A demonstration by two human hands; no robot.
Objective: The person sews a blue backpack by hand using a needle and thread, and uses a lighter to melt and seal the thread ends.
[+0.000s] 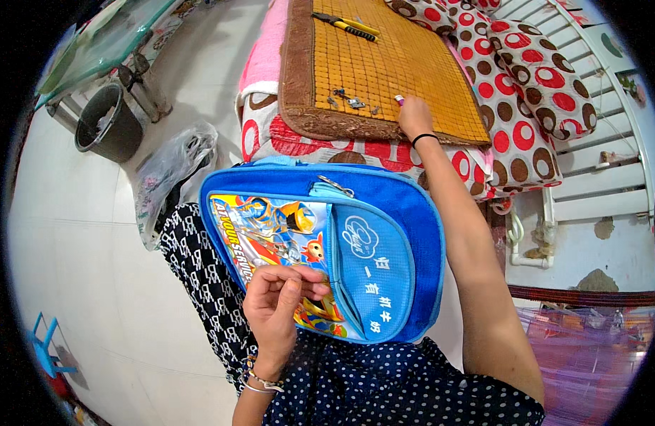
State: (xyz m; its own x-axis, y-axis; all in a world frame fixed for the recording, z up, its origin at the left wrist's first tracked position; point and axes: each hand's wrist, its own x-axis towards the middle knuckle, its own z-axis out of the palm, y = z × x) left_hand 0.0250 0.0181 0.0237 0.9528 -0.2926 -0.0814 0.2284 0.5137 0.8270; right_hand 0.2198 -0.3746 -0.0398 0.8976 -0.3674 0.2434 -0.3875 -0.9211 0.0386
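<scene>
A blue school backpack (423, 234) with a cartoon print panel and a light blue pocket lies across my lap. Over its front, my left hand (274, 302) is closed in a pinch; whatever is between its fingertips is too small to make out. My right hand (415, 118) reaches out to the near edge of the tan tiled mat (412, 64), its fingers closed on a small purple-and-white object (399, 99). To the left of that hand, several small metal pieces (355, 103) lie on the mat. Yellow-handled pliers (346, 26) rest farther back.
Under the mat is a seat with a red-and-brown circle-patterned cover (512, 149), backed by a white railing (611, 128). On the floor at left are a dark bin (111, 124) and a clear plastic bag (175, 160). A glass table (104, 42) stands beyond; a blue stool (47, 344) is lower left.
</scene>
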